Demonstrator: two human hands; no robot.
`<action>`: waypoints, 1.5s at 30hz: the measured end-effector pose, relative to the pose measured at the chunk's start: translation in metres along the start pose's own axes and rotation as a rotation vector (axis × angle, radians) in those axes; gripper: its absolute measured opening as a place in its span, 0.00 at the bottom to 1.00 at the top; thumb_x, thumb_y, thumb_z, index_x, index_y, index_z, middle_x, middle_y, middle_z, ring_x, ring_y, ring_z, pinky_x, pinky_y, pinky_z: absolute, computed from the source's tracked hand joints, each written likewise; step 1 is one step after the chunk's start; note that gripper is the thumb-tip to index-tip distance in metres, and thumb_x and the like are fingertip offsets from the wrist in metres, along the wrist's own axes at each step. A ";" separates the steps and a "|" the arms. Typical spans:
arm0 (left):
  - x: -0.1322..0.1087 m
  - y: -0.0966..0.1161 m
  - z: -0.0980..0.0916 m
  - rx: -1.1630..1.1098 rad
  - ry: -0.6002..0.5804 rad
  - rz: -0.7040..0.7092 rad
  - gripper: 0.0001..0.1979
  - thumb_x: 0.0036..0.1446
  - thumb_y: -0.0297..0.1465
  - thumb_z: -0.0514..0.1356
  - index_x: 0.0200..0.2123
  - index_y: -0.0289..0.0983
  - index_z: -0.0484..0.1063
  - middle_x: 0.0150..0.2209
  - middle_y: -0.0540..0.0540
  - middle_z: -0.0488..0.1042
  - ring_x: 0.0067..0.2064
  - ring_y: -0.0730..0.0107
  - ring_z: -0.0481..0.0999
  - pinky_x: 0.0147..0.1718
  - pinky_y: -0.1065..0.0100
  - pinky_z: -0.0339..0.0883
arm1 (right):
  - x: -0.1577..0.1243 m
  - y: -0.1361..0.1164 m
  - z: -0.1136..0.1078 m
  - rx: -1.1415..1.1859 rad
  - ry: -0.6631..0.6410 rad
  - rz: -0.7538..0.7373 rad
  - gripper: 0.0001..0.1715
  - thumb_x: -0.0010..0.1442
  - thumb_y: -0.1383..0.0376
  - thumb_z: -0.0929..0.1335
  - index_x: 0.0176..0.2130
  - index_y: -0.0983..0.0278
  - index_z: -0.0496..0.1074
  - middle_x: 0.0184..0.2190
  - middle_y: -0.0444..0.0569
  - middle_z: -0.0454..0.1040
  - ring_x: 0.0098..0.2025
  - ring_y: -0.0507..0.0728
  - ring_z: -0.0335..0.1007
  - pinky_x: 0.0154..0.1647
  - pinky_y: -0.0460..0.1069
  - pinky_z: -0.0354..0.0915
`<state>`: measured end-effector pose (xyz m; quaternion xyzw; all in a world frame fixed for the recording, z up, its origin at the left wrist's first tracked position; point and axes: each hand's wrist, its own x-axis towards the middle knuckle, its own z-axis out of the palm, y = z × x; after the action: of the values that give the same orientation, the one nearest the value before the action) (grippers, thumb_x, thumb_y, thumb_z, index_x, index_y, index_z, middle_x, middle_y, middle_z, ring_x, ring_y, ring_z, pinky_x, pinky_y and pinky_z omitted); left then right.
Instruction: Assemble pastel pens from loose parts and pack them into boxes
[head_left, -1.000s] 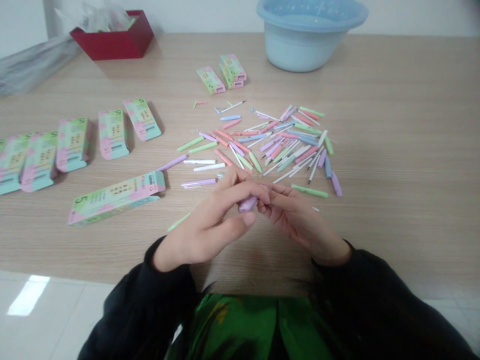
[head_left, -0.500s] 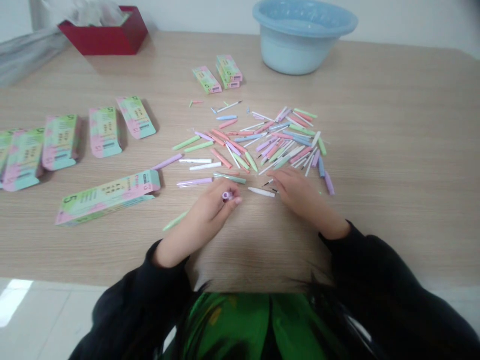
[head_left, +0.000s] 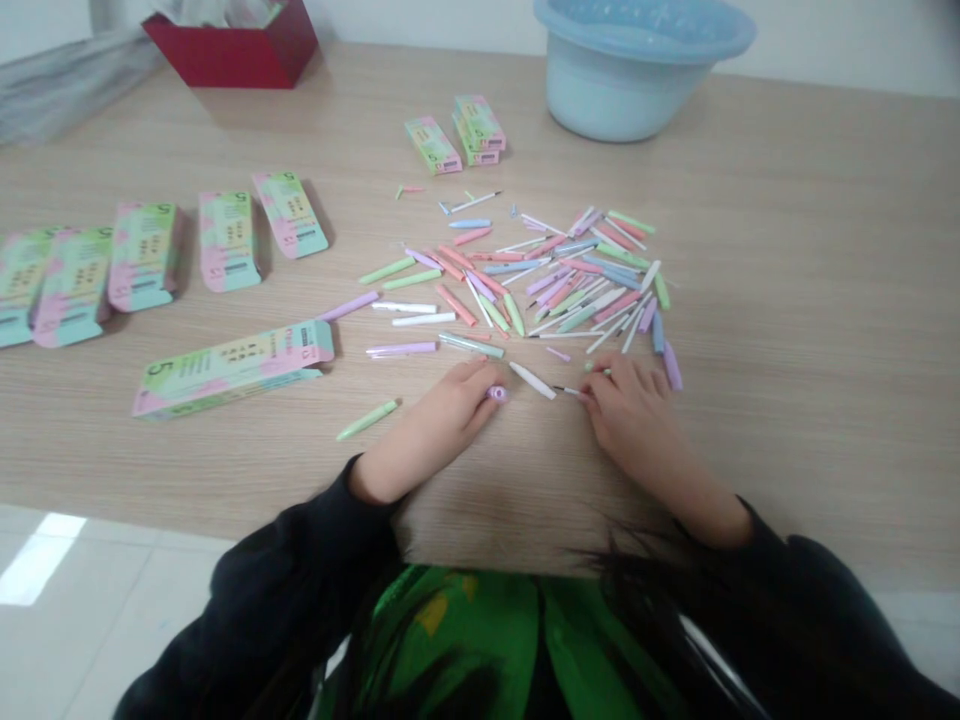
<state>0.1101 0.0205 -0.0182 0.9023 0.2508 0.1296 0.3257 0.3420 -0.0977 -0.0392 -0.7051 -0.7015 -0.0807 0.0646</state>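
My left hand [head_left: 439, 425] is closed around a purple pen barrel [head_left: 497, 394], its open round end facing me. To the right, my right hand [head_left: 637, 410] rests low over the near edge of the pile, thumb and fingers closed on a thin pen refill [head_left: 571, 391] whose dark tip points left. A white pen barrel [head_left: 532, 380] lies between the hands. Just beyond my left hand are a grey-green barrel [head_left: 471, 346] and a purple one [head_left: 401, 350]. Pastel barrels, caps and white refills make up the loose pile of pen parts [head_left: 574, 285].
An open long carton [head_left: 232, 372] lies left, a purple pen [head_left: 349, 306] at its end. Several upright cartons [head_left: 229, 240] stand behind it. Small boxes [head_left: 433, 145], a red box [head_left: 240, 50] and a blue basin [head_left: 630, 85] are farther back. A green pen [head_left: 367, 420] lies near my left wrist.
My right hand has drawn back toward me and right, with the refill's tip now showing at its fingers. My left hand keeps the purple barrel. The view has shifted slightly.
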 end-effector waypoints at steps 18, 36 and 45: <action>-0.007 -0.006 -0.008 -0.153 0.178 -0.043 0.09 0.69 0.30 0.54 0.43 0.35 0.73 0.41 0.43 0.78 0.43 0.61 0.77 0.46 0.61 0.70 | 0.026 -0.014 -0.047 1.409 -0.036 0.086 0.17 0.60 0.68 0.69 0.49 0.59 0.74 0.42 0.48 0.77 0.43 0.58 0.74 0.45 0.53 0.70; -0.016 -0.015 0.008 0.424 0.205 -0.210 0.17 0.67 0.26 0.55 0.56 0.38 0.74 0.47 0.39 0.78 0.46 0.54 0.78 0.43 0.59 0.70 | 0.026 -0.040 0.023 0.486 0.015 -0.039 0.15 0.61 0.76 0.61 0.44 0.65 0.70 0.45 0.60 0.71 0.50 0.65 0.71 0.51 0.61 0.72; -0.024 -0.002 0.051 0.756 0.365 -0.016 0.26 0.69 0.38 0.53 0.68 0.43 0.64 0.68 0.43 0.67 0.64 0.46 0.67 0.56 0.49 0.58 | 0.027 -0.045 0.037 0.490 0.084 -0.010 0.13 0.63 0.76 0.61 0.42 0.64 0.71 0.43 0.58 0.73 0.47 0.64 0.72 0.49 0.60 0.74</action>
<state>0.1096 -0.0173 -0.0599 0.9185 0.3415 0.1837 -0.0772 0.2985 -0.0629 -0.0709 -0.6608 -0.7004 0.0623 0.2624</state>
